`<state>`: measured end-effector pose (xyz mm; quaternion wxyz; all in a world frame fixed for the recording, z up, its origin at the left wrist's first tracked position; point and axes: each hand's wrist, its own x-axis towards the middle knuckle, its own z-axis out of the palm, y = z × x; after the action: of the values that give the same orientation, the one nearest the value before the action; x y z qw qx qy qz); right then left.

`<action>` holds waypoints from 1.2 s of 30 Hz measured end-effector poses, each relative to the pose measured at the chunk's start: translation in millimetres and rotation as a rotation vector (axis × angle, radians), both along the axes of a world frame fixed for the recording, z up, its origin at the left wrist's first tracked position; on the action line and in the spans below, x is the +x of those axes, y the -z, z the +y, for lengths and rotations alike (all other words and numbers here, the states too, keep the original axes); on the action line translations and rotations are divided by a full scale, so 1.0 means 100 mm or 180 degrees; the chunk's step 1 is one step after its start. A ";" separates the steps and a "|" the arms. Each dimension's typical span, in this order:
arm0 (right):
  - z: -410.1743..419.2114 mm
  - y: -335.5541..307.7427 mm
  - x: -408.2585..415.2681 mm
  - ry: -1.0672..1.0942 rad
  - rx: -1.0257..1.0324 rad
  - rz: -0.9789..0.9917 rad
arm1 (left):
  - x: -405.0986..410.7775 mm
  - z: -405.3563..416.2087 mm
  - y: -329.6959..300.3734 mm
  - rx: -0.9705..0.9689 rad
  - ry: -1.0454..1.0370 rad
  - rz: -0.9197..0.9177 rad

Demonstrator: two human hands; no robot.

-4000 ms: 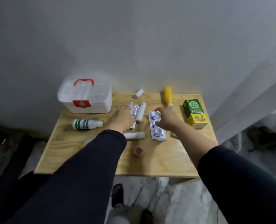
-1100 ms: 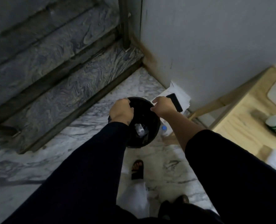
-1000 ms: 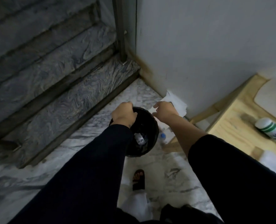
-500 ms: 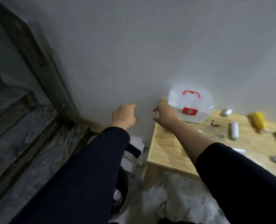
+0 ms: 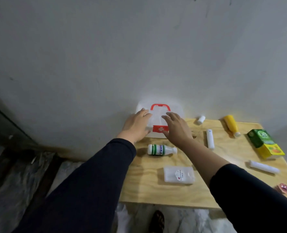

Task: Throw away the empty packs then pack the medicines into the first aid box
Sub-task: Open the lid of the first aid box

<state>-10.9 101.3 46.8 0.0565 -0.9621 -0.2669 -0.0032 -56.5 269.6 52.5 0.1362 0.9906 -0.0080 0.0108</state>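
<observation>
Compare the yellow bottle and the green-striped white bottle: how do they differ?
The yellow bottle is plain yellow; the green-striped white bottle is white with green bands. The yellow bottle lies at the table's far edge, cap toward the camera; the striped one lies nearer, cap pointing right. Both lie on their sides with white caps.

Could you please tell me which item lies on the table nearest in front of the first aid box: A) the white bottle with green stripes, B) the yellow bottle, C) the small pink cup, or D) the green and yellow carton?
A: the white bottle with green stripes lies on its side just in front of the first aid box, between the two forearms.
</observation>
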 end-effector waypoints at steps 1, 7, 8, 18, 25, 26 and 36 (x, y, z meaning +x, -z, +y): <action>0.02 0.07 0.03 -0.0066 -0.0026 -0.0016 | 0.07 -0.01 0.03 0.0078 0.0057 0.0006; 0.00 0.49 0.16 -0.0246 -0.0297 -0.0740 | 0.33 0.10 0.31 0.0434 0.0365 -0.0016; -0.01 0.54 0.19 -0.0269 -0.0243 -0.0852 | 0.33 0.10 0.37 0.0440 0.0361 -0.0082; 0.10 0.64 0.21 -0.0266 -0.0149 -0.1082 | 0.37 0.16 0.49 0.0405 0.0330 -0.0296; -0.01 0.60 0.06 -0.0473 -0.0208 -0.1147 | 0.38 0.19 0.41 0.0499 0.0554 -0.0158; -0.02 0.59 0.03 -0.0488 -0.0141 -0.1190 | 0.37 0.20 0.39 0.0512 0.0581 -0.0137; -0.11 0.34 -0.23 -0.0403 0.0190 -0.1495 | 0.18 0.16 0.10 0.0650 0.0842 -0.0295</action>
<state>-33.5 89.9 12.6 0.0213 -0.9142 -0.3323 -0.2312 -38.5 285.2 43.0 0.0346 0.9880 -0.1457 0.0375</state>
